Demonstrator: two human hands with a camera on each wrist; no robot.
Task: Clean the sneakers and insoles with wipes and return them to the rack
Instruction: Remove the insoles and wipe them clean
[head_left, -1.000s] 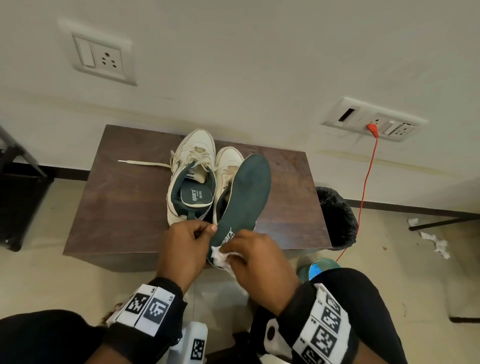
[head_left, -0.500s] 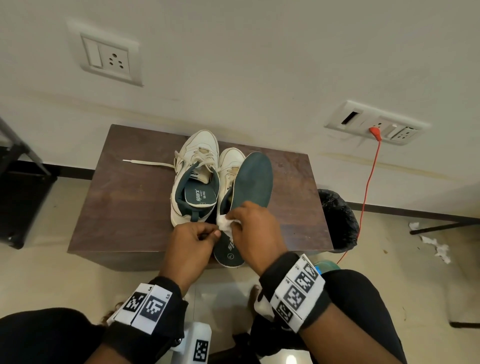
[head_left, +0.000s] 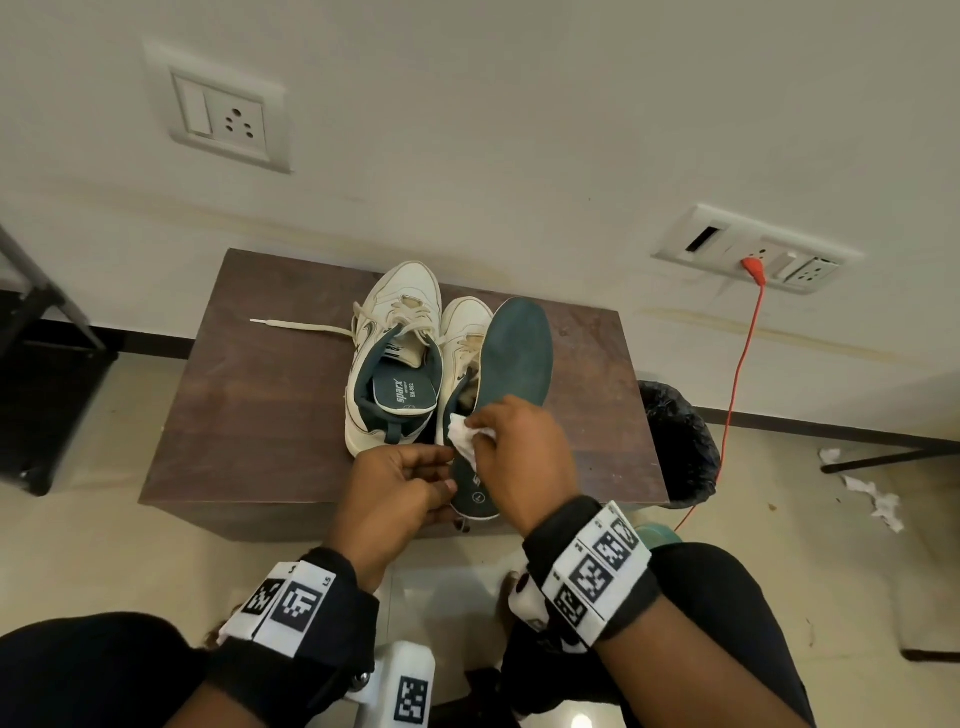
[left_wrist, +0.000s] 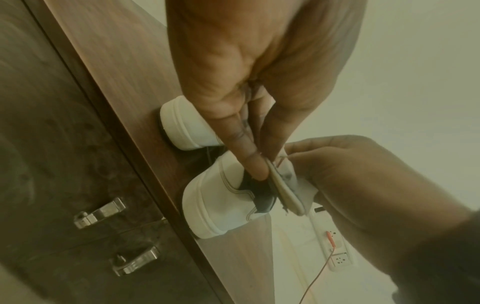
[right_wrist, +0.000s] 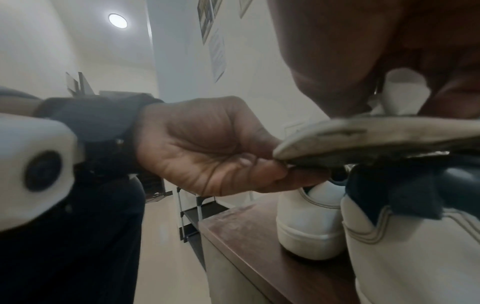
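A person's left hand (head_left: 395, 486) pinches the heel end of a dark green insole (head_left: 511, 364) between thumb and curled fingers, while the right hand (head_left: 519, 457) closes its grip on a crumpled white wipe (head_left: 462, 439) and presses it against the insole's upper face near the middle. The insole is held above the near edge of a brown wooden counter (head_left: 249, 405), its long axis running from the hands away toward the wall, toe end farthest and tipped slightly right. Just behind it two white sneakers (head_left: 395, 358) stand side by side on the counter, toes to the wall. The insole inside the left sneaker reads "sparx"; a circled "7" marks the held insole's heel.
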